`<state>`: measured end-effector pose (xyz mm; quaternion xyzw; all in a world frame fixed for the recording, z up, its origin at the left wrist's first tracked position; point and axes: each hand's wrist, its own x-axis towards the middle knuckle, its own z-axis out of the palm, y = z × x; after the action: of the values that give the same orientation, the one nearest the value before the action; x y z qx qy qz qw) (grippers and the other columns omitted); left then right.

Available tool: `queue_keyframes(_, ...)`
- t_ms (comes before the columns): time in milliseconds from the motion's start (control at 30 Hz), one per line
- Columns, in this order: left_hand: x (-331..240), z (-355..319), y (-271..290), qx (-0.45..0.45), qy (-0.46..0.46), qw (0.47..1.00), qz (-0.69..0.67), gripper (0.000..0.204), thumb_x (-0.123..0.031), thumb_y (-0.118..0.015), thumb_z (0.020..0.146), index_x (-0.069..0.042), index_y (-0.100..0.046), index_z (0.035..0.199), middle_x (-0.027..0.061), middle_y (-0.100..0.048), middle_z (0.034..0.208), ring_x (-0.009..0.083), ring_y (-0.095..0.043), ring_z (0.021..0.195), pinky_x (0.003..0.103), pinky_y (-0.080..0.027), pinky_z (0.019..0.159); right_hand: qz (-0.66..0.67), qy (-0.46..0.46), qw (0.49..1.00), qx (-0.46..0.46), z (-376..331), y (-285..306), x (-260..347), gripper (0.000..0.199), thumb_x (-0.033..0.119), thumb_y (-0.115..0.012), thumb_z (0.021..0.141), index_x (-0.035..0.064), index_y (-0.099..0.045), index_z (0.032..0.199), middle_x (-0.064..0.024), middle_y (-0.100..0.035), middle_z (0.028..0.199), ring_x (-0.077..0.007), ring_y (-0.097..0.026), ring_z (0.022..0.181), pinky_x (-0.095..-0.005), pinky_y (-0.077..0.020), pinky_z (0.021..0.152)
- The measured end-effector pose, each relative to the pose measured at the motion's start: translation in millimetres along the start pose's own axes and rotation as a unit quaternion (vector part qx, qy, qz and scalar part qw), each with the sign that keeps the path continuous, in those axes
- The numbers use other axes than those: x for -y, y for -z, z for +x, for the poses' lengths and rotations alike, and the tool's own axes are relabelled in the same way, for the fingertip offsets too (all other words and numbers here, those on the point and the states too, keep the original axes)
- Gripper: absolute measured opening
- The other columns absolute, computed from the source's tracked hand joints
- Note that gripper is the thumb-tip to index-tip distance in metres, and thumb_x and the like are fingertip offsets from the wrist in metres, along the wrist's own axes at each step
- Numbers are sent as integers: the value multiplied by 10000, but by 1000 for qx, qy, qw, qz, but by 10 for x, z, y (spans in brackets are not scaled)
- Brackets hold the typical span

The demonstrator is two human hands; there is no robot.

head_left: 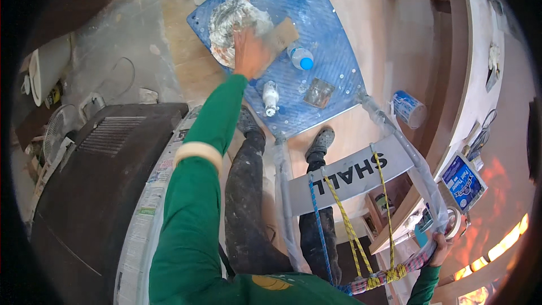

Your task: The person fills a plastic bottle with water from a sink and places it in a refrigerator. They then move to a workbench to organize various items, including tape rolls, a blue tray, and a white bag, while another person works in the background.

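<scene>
My left hand (pixel 251 53), smeared by motion, reaches over a blue seat (pixel 339 56) spotted with white. It is at the edge of a round sheet covered with white paste (pixel 228 20). A flat tan piece (pixel 282 34) lies against the hand; whether the fingers grip it is unclear. Close by are a clear bottle with a blue cap (pixel 300 56), a small white-smeared bottle (pixel 270 99) and a square, dull grey-brown piece (pixel 319 92). My right hand (pixel 441 248) is closed round the plastic-wrapped chair frame (pixel 429 186), beside a plaid-wrapped bar (pixel 415 262).
Yellow ropes (pixel 353 234) and a blue rope hang along the grey back panel (pixel 350 178). A dark brown panel (pixel 84 186) stands left, newspaper (pixel 138 223) along its edge. Right are a labelled tub (pixel 409 109), a blue-labelled pack (pixel 464 182) and a tape roll (pixel 453 222).
</scene>
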<state>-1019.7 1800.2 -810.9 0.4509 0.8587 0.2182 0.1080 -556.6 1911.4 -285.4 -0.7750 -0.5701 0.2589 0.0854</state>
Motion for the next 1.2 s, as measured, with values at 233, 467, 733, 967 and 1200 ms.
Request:
queue_keyframes(233,344,-192,30,98,225,967,-71,343,-175,-594,717,31,-633,988,237,-577,1173,404,-529,1117,501,-397,968,-10,-4,1000,22,76,133,-91,398,84,-583,657,-39,-572,1035,-55,-579,941,-161,-527,825,-289,-428,763)
queue_keyframes(467,654,-318,-179,111,192,972,-78,300,-159,-575,708,-49,-681,966,191,-658,986,400,-615,908,468,-492,810,8,-32,999,39,203,319,-298,440,80,-588,655,-42,-565,1077,-68,-597,960,-162,-547,846,-284,-432,784)
queue_keyframes(733,334,184,922,-58,156,982,-92,250,-182,-654,734,-43,-704,937,159,-679,863,313,-650,773,406,-498,699,-15,-30,999,10,70,202,-216,453,89,-607,656,-33,-566,1090,-49,-581,952,-149,-526,823,-273,-425,772)
queue_keyframes(967,90,1020,364,18,205,891,-406,365,-262,-752,708,32,-704,920,202,-688,800,204,-663,726,374,-510,673,0,-3,999,41,159,213,-215,459,116,-607,664,-35,-566,1095,-53,-583,968,-148,-526,841,-272,-420,779)
queue_keyframes(1200,-102,115,-235,-16,294,943,-152,289,-218,-670,686,47,-644,799,270,-644,844,422,-622,831,480,-477,732,-10,-18,999,34,133,330,-358,451,98,-601,668,-36,-559,1097,-57,-587,996,-160,-541,877,-287,-420,812)
